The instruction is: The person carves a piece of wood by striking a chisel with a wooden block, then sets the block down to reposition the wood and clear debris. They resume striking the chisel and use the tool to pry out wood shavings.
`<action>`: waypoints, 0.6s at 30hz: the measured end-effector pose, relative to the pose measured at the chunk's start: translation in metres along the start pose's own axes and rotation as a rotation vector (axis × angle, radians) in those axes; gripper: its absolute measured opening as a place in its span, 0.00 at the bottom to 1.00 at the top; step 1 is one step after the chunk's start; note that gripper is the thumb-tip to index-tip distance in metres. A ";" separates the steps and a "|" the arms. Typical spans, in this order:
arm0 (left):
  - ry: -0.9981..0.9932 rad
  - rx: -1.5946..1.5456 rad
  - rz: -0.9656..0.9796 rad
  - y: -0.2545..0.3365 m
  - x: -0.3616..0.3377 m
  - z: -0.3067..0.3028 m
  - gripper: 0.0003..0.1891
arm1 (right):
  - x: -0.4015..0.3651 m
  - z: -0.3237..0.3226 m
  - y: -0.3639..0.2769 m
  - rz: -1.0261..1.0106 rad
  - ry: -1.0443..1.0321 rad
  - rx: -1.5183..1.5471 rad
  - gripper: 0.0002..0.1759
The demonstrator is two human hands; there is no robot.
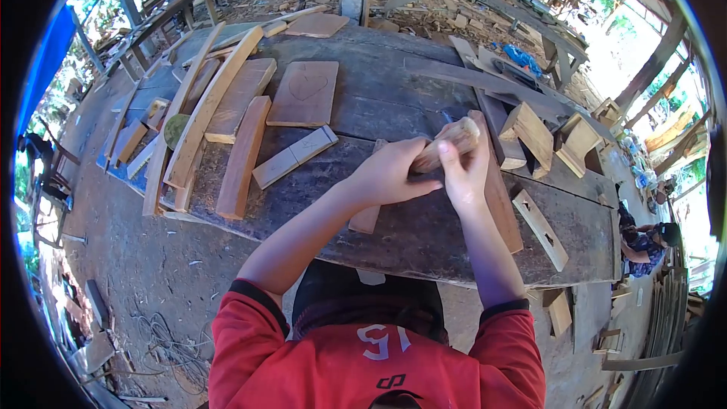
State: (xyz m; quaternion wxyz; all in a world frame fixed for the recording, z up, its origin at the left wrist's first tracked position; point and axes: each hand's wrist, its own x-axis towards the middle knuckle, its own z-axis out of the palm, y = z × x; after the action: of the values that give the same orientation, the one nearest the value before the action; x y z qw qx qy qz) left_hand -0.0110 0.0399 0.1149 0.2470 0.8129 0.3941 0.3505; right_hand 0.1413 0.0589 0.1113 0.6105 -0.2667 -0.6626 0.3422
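Observation:
Both of my hands hold a small curved piece of light wood (459, 136) above the dark worktable (371, 117). My left hand (395, 170) grips its left end with thumb and fingers. Around its right part close the fingers of my right hand (463, 170), the thumb lying along the front. Beneath my hands, partly hidden, a wooden strip (366, 219) lies on the table. Just right of my right hand runs a long reddish board (500, 197).
Curved wooden pieces (213, 106) and a square board with a heart drawn on it (304, 94) lie at the left. Angular blocks (530, 136) and a slotted strip (541, 230) are at the right. A person (644, 248) is beyond the right edge, others far behind.

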 end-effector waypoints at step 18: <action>0.362 -0.215 0.033 0.010 0.009 0.019 0.13 | -0.025 -0.110 0.020 0.358 -0.029 -1.194 0.35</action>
State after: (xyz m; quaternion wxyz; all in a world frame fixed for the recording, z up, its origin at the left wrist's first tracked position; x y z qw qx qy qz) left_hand 0.0119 0.0397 0.1132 0.2518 0.7119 0.3792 0.5348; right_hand 0.2520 0.0660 0.0824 0.2802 -0.6643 -0.6929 0.0137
